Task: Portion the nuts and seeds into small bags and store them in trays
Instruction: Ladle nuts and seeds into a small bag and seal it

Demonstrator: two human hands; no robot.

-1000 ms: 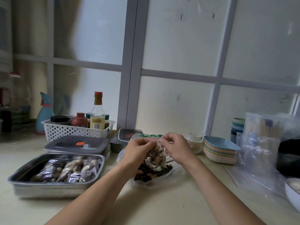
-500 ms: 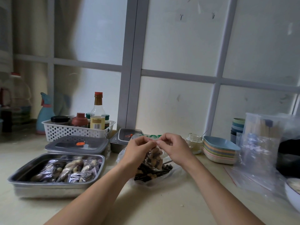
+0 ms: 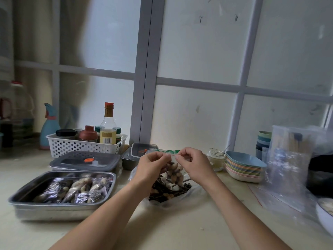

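Back left I see a white basket (image 3: pixel 81 147) holding a sauce bottle (image 3: pixel 108 130), a blue spray bottle (image 3: pixel 49 128) beside it. To the right, a glass jar (image 3: pixel 215 159) stands beside stacked pastel dishes (image 3: pixel 243 167).

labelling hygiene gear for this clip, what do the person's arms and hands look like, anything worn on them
Nothing worn shows. The left hand and right hand are bare: no gloves, and no ring on the fingers in view. The left forearm and right forearm are bare down to the bottom edge of the frame, with no sleeve, watch or bracelet in view.
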